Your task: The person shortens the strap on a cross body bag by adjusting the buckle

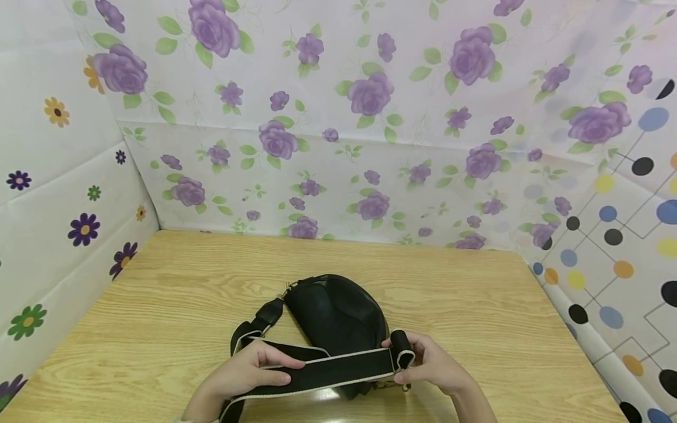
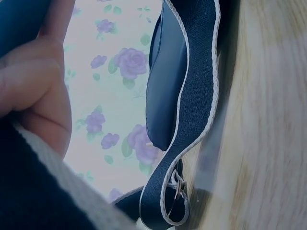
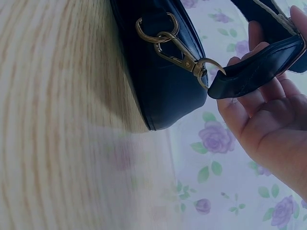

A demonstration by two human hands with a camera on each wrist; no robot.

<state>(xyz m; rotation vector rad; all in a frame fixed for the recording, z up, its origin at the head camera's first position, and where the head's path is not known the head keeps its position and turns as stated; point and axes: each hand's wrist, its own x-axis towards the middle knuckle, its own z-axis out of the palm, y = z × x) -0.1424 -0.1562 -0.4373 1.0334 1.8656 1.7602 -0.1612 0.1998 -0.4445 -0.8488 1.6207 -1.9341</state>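
Observation:
A black half-moon shoulder bag [image 1: 338,311] lies on the wooden table, and its wide black strap [image 1: 344,374] with white edging stretches in front of it. My left hand [image 1: 245,371] pinches the strap between thumb and fingers. At the strap's other end, my right hand [image 1: 436,365] holds a folded loop of it. The right wrist view shows a leather tab [image 3: 254,72] resting in my right hand's fingers, joined to the bag by a gold-coloured swivel clasp [image 3: 182,55]. In the left wrist view, a slack length of strap [image 2: 199,72] hangs beside the bag and curls at a metal fitting.
The wooden table [image 1: 201,288] extends around the bag. Behind it hangs a cloth with purple roses [image 1: 370,94]. A flower-patterned cloth [image 1: 58,170] covers the left side, and a cloth with coloured dots [image 1: 608,264] covers the right.

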